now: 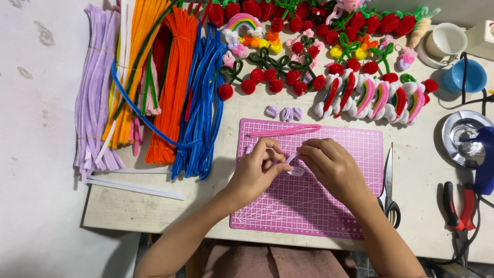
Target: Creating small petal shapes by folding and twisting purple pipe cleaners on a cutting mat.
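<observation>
Both of my hands meet over a pink cutting mat [319, 206] on a small white table. My left hand [257, 170] and my right hand [329, 164] pinch a short white pipe cleaner [295, 163] between their fingertips, bending it into a small loop. A pink pipe cleaner [283, 131] lies folded along the mat's top edge, just beyond my fingers. A small lavender piece [249, 149] sits on the mat beside my left hand.
Bundles of lavender, orange and blue pipe cleaners [175, 87] lie at the left. Finished red roses and rainbow pieces [370, 98] fill the back. Scissors [389, 190] lie right of the mat, red pliers [458, 206] and a glue gun [481, 154] further right.
</observation>
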